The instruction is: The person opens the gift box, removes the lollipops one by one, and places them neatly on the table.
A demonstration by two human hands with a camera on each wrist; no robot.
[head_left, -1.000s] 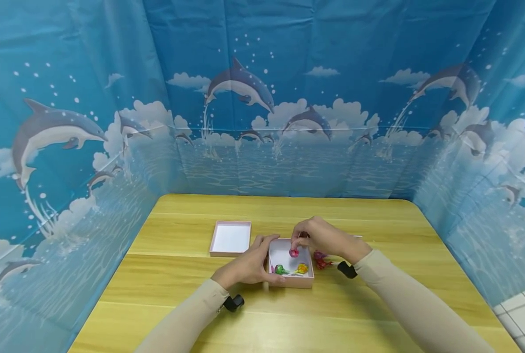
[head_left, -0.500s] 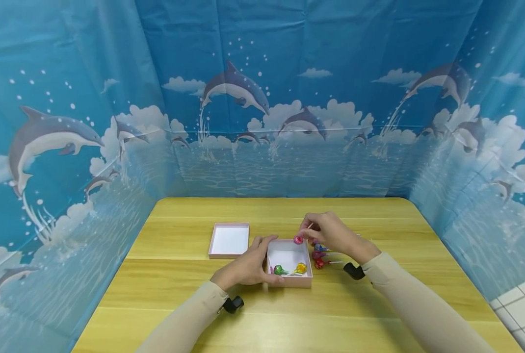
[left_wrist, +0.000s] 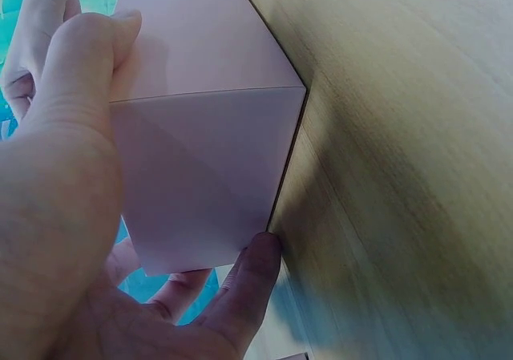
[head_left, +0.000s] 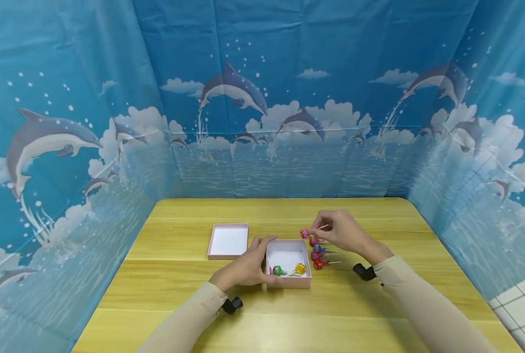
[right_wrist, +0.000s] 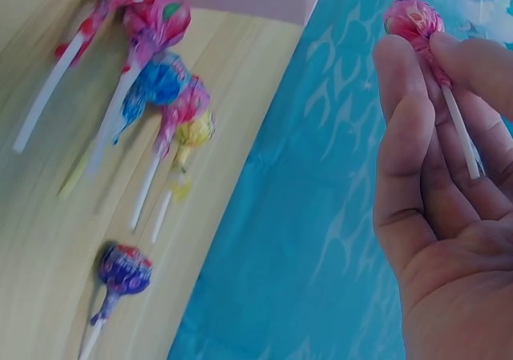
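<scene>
Your right hand (head_left: pixel 345 233) has moved from above the box (head_left: pixel 296 283) past its far right corner, fingers (right_wrist: pixel 401 67) pinching a pink lollipop (right_wrist: pixel 413 17); your left hand (head_left: pixel 246 267) grips the box's left side. Other lollipops (head_left: pixel 318 264) lie on the bench (head_left: pixel 262 326), right of the box.

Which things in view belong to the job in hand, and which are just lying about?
Job, apparently:
right hand, pinching a pink lollipop
left hand, holding the open box
green lollipop and yellow lollipop inside
loose lollipops alongside

Lying about:
shallow tray, untouched, possibly a lid
dolphin curtain
</scene>
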